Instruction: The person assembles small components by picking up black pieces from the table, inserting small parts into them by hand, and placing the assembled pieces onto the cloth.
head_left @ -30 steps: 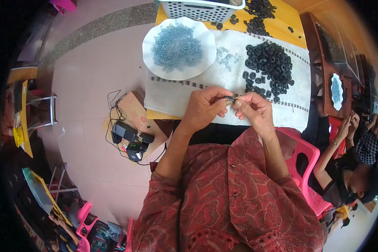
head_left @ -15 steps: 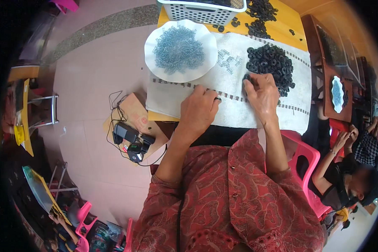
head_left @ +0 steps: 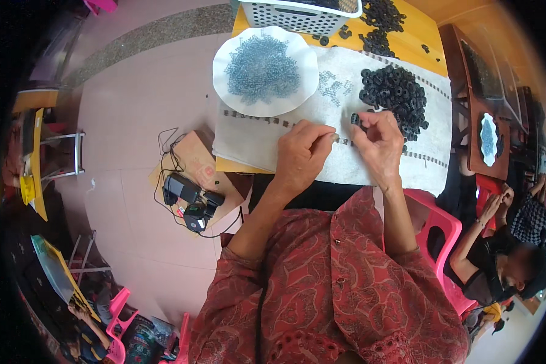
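My right hand [head_left: 379, 142] pinches a small black ring-like part [head_left: 355, 119] between thumb and fingertips, just above the white cloth [head_left: 249, 142]. My left hand [head_left: 303, 151] is closed, its thumb and forefinger pressed together close to the right hand; a tiny greyish thing at the fingertips is too small to name. Past the right hand lies a pile of similar black parts [head_left: 397, 91]. A white scalloped plate [head_left: 224, 100] at the left holds many small, bluish, clear coil-like pieces [head_left: 262, 70]. Several more loose pieces [head_left: 333, 86] lie on the cloth between plate and pile.
A white perforated basket [head_left: 297, 21] stands at the table's far edge, beside scattered black parts [head_left: 379, 42] on the yellow tabletop [head_left: 415, 45]. On the floor at left, black devices with cables [head_left: 191, 197] rest on a cardboard box [head_left: 197, 158]. Another person [head_left: 485, 261] sits at right.
My left hand has moved right, close to the right hand, its fingers now pinched together. The right hand has turned slightly and lifted its black part away from the pile's edge.
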